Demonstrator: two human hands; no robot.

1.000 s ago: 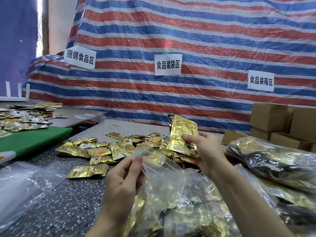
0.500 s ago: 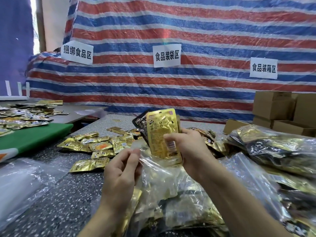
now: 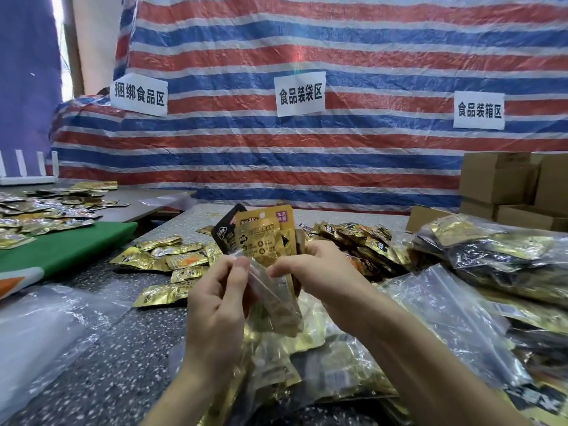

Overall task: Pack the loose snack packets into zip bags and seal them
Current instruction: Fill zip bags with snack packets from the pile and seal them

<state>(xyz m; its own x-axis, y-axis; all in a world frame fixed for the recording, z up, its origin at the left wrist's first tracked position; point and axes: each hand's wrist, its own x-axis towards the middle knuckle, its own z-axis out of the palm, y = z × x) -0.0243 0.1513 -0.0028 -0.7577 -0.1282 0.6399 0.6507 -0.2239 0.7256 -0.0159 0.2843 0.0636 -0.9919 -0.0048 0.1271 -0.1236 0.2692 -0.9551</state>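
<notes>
Striped sheeting (image 3: 353, 155) is hung across the whole background, and white signs (image 3: 300, 94) are fixed to it. A speckled table (image 3: 107, 379) fills the lower frame. At centre, the rim of a clear zip bag (image 3: 270, 299) is pinched between thumb and forefinger of the left hand (image 3: 219, 302). A gold packet (image 3: 264, 238) and a black packet (image 3: 226, 233) are held upright at the bag's mouth by the curled fingers of the right hand (image 3: 310, 272). Loose packets (image 3: 172, 259) are scattered behind the hands at centre left and heaped at centre right. Filled bags (image 3: 507, 259) are piled at the right edge, in front of cardboard boxes (image 3: 498, 176). A green board (image 3: 61, 250) is seen at left, with crumpled clear plastic (image 3: 40, 327) below it.
</notes>
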